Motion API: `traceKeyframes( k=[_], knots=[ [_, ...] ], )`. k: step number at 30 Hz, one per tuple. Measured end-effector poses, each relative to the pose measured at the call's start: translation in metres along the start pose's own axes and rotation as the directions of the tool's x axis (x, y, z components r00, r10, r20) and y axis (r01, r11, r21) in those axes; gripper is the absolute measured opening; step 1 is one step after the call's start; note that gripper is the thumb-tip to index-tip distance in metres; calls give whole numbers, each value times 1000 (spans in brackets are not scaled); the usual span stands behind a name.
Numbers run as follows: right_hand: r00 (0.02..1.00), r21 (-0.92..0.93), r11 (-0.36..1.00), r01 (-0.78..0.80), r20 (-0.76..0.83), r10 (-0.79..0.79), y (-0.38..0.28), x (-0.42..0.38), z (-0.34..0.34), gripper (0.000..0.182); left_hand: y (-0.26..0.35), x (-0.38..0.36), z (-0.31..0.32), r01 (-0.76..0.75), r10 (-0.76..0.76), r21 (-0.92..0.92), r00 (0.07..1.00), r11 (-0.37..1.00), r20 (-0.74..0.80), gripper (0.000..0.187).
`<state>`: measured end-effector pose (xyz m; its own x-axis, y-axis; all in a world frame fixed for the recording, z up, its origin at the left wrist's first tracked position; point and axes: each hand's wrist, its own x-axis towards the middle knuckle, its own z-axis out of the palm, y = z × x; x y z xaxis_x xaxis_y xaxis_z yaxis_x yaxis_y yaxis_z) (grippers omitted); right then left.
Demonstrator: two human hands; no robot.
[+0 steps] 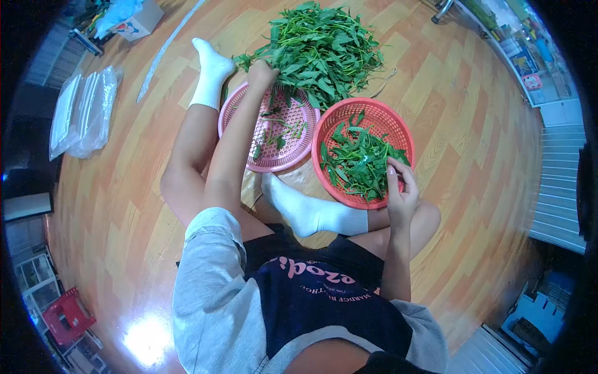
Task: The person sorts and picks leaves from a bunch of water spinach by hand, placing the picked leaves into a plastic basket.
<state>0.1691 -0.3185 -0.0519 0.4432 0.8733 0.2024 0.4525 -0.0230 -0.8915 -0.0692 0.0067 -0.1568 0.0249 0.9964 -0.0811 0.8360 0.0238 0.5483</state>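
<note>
A big heap of water spinach [327,50] lies on the floor in front of me. My left hand [262,75] is closed on stems at the heap's near left edge, above the pink basket [225,124]; its fingertips are hidden. A few leaf scraps and stem pieces [280,134] lie in that shallow pink basket. Beside it on the right, a red basket [408,134] holds a pile of picked water spinach [358,162]. At this basket's right rim my right hand [403,187] has thumb and fingers closed together on leafy greens.
My legs in white socks [299,209] lie bent around the baskets on the wood-patterned floor [467,174]. Clear plastic packages [84,112] lie at the left, near a white box [140,22]. A shelf with goods [523,59] stands at the upper right, and a red container [68,315] lower left.
</note>
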Motion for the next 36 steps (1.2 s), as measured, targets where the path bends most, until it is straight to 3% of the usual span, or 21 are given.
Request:
traceKeyframes(
  k=[4,6,7,9,10,13,14,15,16,17,19,21,23,24,25,27,28,29,31,33,36],
  knots=[
    [999,-15,1000,6,42,-5,-8,1,5,17,10,9,-7,10,-18,-139,998,990,-53,31],
    [999,-19,1000,6,52,-5,-6,0,6,17,18,12,-20,-59,57,-685,998,726,-25,18],
    [998,8,1000,-21,59,20,-3,-2,7,17,27,8,-30,-61,61,-685,998,726,-25,18],
    [997,37,998,-45,70,42,3,-5,11,17,45,-4,-48,-252,210,-893,960,374,-184,15],
    [995,76,995,-70,73,65,5,-6,14,16,49,-8,-54,-265,248,-903,951,339,-186,28],
    [995,127,988,-84,66,76,-2,-7,19,16,65,-28,-61,-334,335,-890,915,310,-227,30],
    [996,136,988,-75,56,68,-4,-6,20,16,64,-29,-58,-430,382,-776,886,462,-263,31],
    [996,138,987,-80,50,74,-5,-6,21,16,60,-24,-52,-429,388,-776,885,463,-257,31],
    [997,139,989,-58,57,50,-6,-5,22,16,55,-18,-45,-518,453,-452,855,726,-253,32],
    [998,140,990,-30,65,21,-7,-4,22,16,49,-13,-36,-533,512,-43,829,845,-225,33],
    [993,16,997,81,87,-83,-16,-2,17,15,63,-24,-41,-633,599,-67,757,771,-259,48],
    [990,15,993,120,72,-121,-15,-4,15,15,90,-44,-56,-446,514,-764,840,467,-176,63],
    [995,30,998,56,82,-58,-13,-10,13,15,96,-28,-58,-443,511,-798,836,409,-202,74],
    [995,51,999,4,96,-9,-11,-9,13,16,97,-21,-61,-588,518,-466,807,661,-284,74],
    [995,55,998,12,96,-17,-9,-11,14,16,98,-15,-64,-600,550,-44,758,799,-352,74],
    [995,79,997,-14,96,6,-4,-15,13,16,102,-14,-64,-645,573,-81,723,760,-387,82],
    [996,83,997,-2,90,-5,-2,-10,14,16,107,-15,-63,-586,454,-496,810,640,-371,85],
    [996,94,995,-13,85,5,0,-10,15,16,110,-18,-63,-420,360,-817,889,394,-283,89],
    [996,114,992,-51,81,42,3,-16,15,16,105,-14,-61,-358,339,-848,913,391,-228,95],
    [995,119,991,-59,83,50,0,-15,15,16,101,-8,-59,-70,306,-995,951,66,-46,94],
    [996,94,996,6,85,-14,-3,-14,12,15,96,-18,-62,-55,324,-997,945,48,-37,97]
  ],
)
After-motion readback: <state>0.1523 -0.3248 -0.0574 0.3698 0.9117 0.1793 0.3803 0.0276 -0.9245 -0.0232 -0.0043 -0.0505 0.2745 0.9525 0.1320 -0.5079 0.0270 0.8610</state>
